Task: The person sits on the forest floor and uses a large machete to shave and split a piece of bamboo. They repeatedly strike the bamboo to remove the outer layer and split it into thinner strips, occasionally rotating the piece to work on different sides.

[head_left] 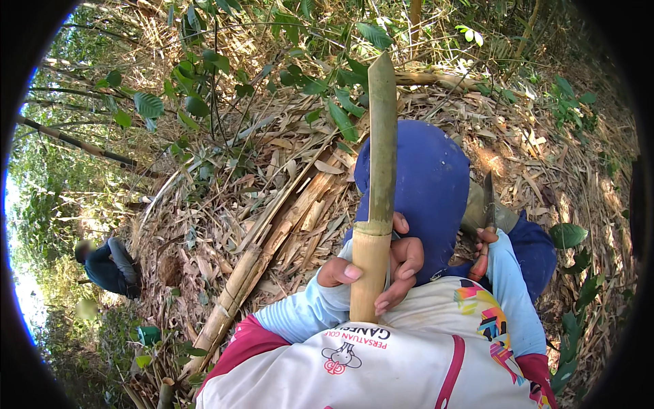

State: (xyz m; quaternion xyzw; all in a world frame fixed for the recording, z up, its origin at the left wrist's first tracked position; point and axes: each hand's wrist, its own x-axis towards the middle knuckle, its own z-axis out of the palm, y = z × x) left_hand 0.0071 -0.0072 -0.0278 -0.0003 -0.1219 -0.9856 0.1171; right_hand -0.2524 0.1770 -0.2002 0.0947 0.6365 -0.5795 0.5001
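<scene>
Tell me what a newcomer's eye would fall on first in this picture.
First, the long bamboo piece, green above and pale tan below, running up the middle of the picture, gripped in the left hand. Next, right of it, the dark-bladed knife with a reddish handle, blade pointing up the picture, in the right hand. Then, at the far left, a person in dark clothing.

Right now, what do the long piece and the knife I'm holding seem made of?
The long piece looks like natural bamboo, smooth and matt, judging by its ringed joint and greenish upper skin. The knife's blade seems dull metal, thin and dark; its reddish handle may be wood or plastic, too small to tell.
</scene>
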